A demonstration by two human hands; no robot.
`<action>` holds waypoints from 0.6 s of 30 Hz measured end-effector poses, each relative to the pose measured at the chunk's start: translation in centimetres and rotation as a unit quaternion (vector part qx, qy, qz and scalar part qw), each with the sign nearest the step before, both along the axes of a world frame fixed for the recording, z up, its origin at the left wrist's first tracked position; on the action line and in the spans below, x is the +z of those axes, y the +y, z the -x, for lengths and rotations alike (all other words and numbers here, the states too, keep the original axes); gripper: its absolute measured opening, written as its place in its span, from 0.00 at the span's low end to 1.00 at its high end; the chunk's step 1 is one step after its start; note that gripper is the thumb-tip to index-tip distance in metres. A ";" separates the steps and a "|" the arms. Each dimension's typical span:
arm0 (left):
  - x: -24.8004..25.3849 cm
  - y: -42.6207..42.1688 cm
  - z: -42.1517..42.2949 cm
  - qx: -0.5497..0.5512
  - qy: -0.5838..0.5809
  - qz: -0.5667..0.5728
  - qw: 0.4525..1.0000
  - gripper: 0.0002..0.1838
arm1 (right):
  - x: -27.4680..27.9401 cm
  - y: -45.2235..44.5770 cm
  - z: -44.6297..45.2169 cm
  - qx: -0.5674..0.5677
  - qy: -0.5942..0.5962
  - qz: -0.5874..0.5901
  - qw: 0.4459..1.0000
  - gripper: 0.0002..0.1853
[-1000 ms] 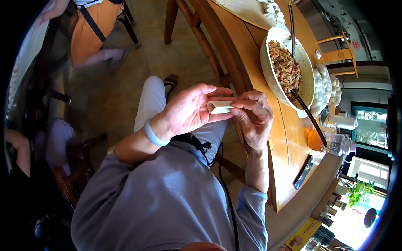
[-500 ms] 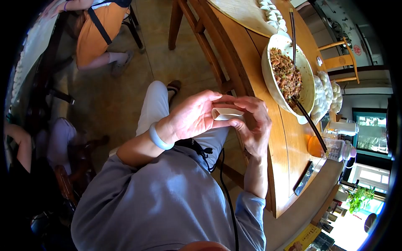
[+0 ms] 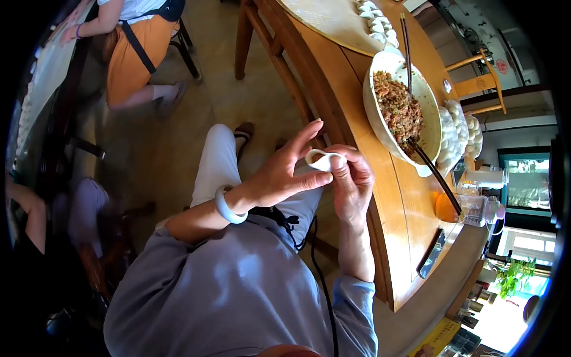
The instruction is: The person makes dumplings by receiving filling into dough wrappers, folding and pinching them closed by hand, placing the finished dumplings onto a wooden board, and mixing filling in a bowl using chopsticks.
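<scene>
Between the thumb and fingers of my right hand [image 3: 354, 181] is a folded white dough wrapper [image 3: 323, 159], its near edge curved open with a little brownish filling visible inside. My left hand [image 3: 282, 169] is beside it with fingers spread, the thumb tip close under the wrapper and the index finger raised. To the right, a large white bowl [image 3: 432, 113] of minced filling [image 3: 398, 110] stands on the wooden table [image 3: 392, 205]. Two pairs of dark chopsticks [image 3: 437, 175] rest in the bowl.
A round board [image 3: 327, 21] bears a row of white dumplings [image 3: 379, 27]. Beyond the bowl are bagged white items [image 3: 455, 134], a bottle with orange liquid [image 3: 470, 209] and a phone [image 3: 431, 254]. Another person in orange [image 3: 134, 53] is at the upper left.
My left hand has turned and its fingers have spread away from the wrapper. My right hand has closed on the wrapper, whose shape is now more curved.
</scene>
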State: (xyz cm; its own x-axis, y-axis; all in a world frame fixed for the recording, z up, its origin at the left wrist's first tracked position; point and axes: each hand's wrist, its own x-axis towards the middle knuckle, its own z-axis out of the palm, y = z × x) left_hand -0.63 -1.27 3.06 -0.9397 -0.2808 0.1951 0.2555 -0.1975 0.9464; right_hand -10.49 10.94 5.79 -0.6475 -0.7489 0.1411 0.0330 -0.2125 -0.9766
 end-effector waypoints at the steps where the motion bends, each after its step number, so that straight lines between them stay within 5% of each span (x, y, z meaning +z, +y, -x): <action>1: 0.1 -0.1 0.3 0.006 0.005 0.036 0.999 0.43 | 0.0 0.0 0.2 0.026 0.040 -0.011 0.999 0.07; 7: -0.2 -0.4 1.1 0.048 0.044 0.170 0.983 0.41 | 0.4 -0.1 0.6 0.091 0.104 -0.041 0.990 0.10; 16: 0.4 -0.1 1.1 0.104 0.076 0.297 0.946 0.34 | 1.6 0.1 0.4 0.090 0.014 -0.048 0.995 0.09; 18: 0.4 0.0 1.2 0.120 0.084 0.318 0.937 0.32 | 2.1 0.3 0.7 0.087 0.080 -0.088 0.989 0.08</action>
State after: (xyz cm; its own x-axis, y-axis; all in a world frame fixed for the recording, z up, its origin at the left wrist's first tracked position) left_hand -1.83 -1.26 3.41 -0.8054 -0.2575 0.5339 0.3754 0.4755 0.7956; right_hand -11.23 11.20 7.91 -0.4862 -0.8693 0.0894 -0.1037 -0.0442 -0.9936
